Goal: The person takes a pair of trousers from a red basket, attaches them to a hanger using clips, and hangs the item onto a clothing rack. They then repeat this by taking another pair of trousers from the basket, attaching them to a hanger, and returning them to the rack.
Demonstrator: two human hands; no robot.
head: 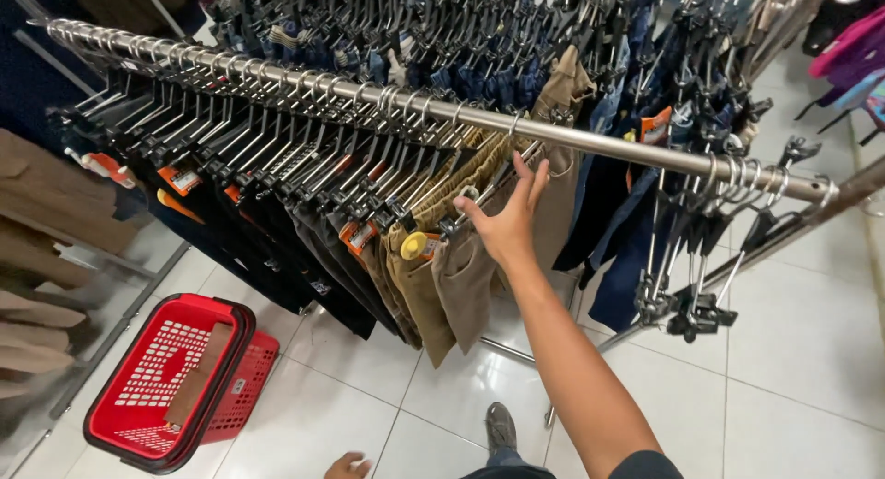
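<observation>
My right hand [505,223] reaches up to a steel clothes rail [608,145], fingers spread and laid against a black clip hanger [498,186] that carries taupe trousers [466,276]. Beside them hang khaki trousers [419,290] with a yellow size tag [415,247]. No finger is visibly closed around the hanger. Only part of my left hand [348,465] shows at the bottom edge, low by my side; its fingers are hidden.
Black and dark trousers [267,221] fill the rail to the left, denim [618,248] to the right. Several empty clip hangers [691,304] dangle at the rail's right end. A red shopping basket [111,414] holding a brown garment [198,373] stands on the white tiled floor [793,350].
</observation>
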